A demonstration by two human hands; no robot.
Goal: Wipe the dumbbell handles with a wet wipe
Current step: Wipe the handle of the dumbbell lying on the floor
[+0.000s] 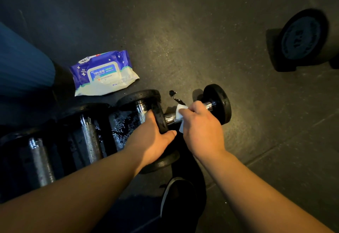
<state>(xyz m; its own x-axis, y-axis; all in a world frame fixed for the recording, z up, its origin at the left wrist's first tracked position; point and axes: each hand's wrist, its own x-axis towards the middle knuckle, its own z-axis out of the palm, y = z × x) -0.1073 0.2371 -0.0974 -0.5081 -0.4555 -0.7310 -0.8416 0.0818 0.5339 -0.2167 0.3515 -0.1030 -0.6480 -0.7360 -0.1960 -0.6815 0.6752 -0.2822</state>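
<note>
Your left hand (152, 137) clasps the dumbbell (216, 104) head; your right hand (200, 124) wraps the wet wipe (180, 112) round its handle: twist along it.

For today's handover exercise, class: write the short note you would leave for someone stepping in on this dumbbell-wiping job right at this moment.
Left hand: grips the near weight plate of the small dumbbell, steadying it.
Right hand: holds the white wet wipe wrapped on that dumbbell's chrome handle.
Wipes pack lies on the floor beyond the dumbbells.
Three more dumbbells sit in a row to the left; the nearest handle and the floor beside it look wet.
Done: cannot confirm which handles are finished.
Left: finish this handle, then check the others.
</note>
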